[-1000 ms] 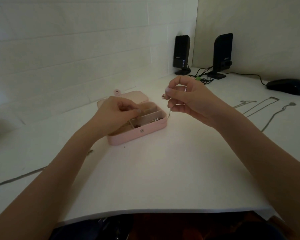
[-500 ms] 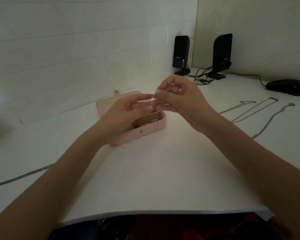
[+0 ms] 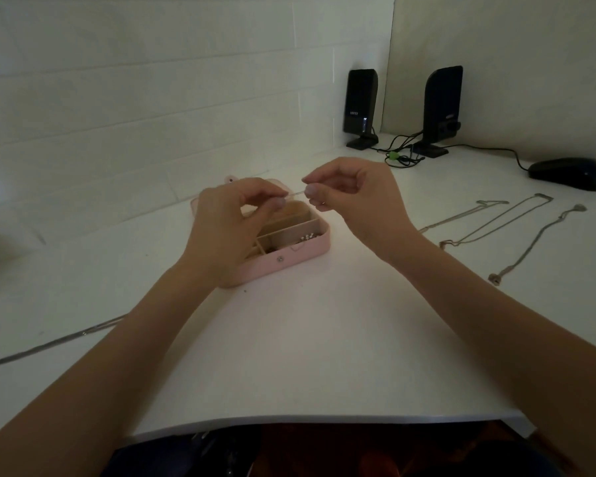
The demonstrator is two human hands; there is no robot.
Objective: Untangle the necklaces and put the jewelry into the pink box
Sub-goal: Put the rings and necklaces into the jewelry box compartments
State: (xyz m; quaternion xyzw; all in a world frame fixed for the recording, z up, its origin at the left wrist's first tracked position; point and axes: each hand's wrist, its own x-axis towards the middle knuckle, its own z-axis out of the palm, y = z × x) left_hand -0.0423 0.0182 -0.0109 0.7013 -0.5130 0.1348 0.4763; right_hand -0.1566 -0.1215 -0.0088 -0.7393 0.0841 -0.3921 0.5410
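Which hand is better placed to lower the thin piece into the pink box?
Probably the left hand. It hovers right over the open pink box and pinches one end of the thin piece. The right hand, pinching the other end, is beside the box, not over it.

Above the pink box (image 3: 291, 258), which lies open on the white counter (image 3: 307, 356), we see the left hand (image 3: 227, 228) and the right hand (image 3: 358, 201) each pinching one end of a thin chain piece (image 3: 296, 193) stretched taut between their grips. Small silvery beads (image 3: 307, 237) sit in the box's near right compartment. Right of the box three necklaces (image 3: 496, 222) lie stretched out on the counter. Beyond the box stand two black speakers (image 3: 362, 105), with a dark mouse (image 3: 570, 173) further right.
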